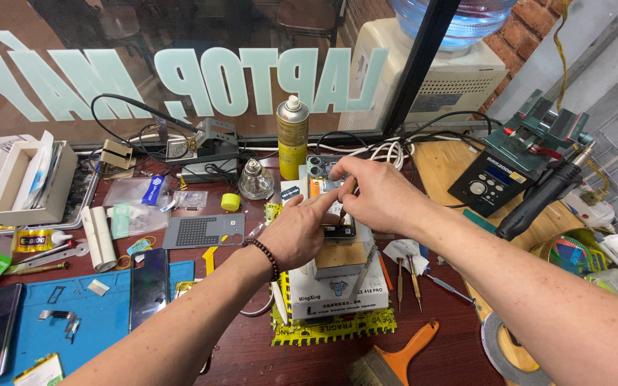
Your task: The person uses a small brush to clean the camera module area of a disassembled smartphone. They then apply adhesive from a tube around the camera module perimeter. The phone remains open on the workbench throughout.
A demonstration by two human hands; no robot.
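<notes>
An opened phone (pixel 321 187) lies on a small heating platform (pixel 337 286) in the middle of the bench. My left hand (pixel 295 232) rests on the phone, its index finger stretched out and pressing on the inside. My right hand (pixel 373 193) hovers over the phone's upper part, thumb and forefinger pinched on a small part or tool too tiny to name. A dark bead bracelet (pixel 266 257) circles my left wrist.
A yellow spray can (pixel 292 139) and a small glass bottle (pixel 255 179) stand behind the phone. A blue mat (pixel 73 307) with dark phones lies at left. Screwdrivers (pixel 413 279), a brush (pixel 395 361), tape roll (pixel 498 339) and a hot-air station (pixel 495 182) are at right.
</notes>
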